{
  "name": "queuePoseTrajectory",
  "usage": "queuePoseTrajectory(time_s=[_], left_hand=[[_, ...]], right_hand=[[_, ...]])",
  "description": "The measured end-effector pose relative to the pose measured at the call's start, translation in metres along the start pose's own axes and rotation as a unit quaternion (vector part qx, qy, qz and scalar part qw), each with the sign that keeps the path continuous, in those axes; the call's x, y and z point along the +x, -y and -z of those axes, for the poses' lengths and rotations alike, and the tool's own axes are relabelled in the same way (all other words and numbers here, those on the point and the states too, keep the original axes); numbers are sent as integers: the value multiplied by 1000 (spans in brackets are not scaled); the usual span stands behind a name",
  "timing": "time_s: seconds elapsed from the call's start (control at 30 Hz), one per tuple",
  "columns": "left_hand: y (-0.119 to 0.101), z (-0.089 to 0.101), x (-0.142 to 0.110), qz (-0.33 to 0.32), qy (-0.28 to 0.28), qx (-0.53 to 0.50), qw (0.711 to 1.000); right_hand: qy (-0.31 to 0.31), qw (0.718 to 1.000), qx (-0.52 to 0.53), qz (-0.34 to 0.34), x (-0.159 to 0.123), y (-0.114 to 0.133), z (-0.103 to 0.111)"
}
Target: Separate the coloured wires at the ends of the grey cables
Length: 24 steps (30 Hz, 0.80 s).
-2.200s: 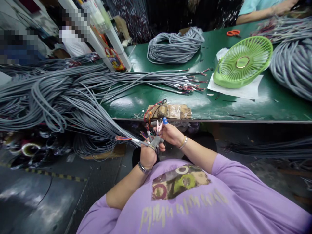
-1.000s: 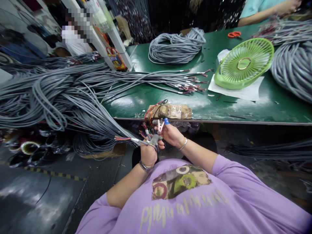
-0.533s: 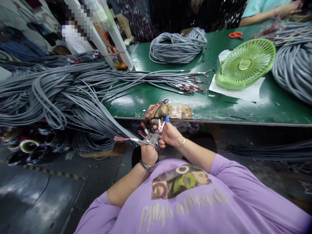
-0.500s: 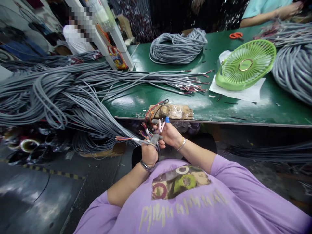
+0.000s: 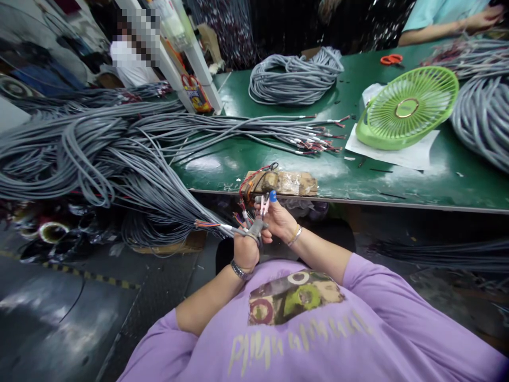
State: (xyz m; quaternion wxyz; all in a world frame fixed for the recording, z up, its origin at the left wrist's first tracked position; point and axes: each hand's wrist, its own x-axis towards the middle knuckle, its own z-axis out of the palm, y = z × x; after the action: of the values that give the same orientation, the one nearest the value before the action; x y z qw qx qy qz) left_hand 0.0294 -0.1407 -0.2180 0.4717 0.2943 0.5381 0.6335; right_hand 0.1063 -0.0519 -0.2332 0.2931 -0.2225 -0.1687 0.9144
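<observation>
My left hand, a metal-banded watch on its wrist, is closed around grey cables near their stripped ends. Orange and purple wire ends stick out to the left of it. Beside it, my right hand has its fingers bent round a small pink clip-like piece, which stands among thin coloured wires. A blue cover sits on one of its fingertips. Just beyond both hands, a wooden block with red and black wires lies at the bench edge. The contact between the fingers is partly hidden.
The green bench carries a long pile of grey cables, a coil and a green fan. Orange-handled scissors lie behind the fan. A co-worker's arm reaches in at upper right. A pole stands at left.
The view has shifted slightly, so the bench things appear a little further right. My hands keep their places close together, with the cable ends turned a little between them.
</observation>
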Motion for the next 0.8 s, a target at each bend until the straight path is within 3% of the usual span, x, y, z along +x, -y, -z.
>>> queuePoseTrajectory(time_s=[0.23, 0.43, 0.63, 0.8], left_hand=[[0, -2, 1, 22, -9, 18, 1000], [-4, 4, -4, 16, 0, 5, 1000], [-2, 19, -7, 43, 48, 4, 998], [-3, 25, -3, 29, 26, -36, 999]], right_hand=[[-39, 998, 35, 42, 2, -3, -2], [-16, 996, 65, 56, -5, -4, -1], [-3, 998, 48, 49, -18, -1, 17], [-47, 996, -3, 71, -36, 8, 36]])
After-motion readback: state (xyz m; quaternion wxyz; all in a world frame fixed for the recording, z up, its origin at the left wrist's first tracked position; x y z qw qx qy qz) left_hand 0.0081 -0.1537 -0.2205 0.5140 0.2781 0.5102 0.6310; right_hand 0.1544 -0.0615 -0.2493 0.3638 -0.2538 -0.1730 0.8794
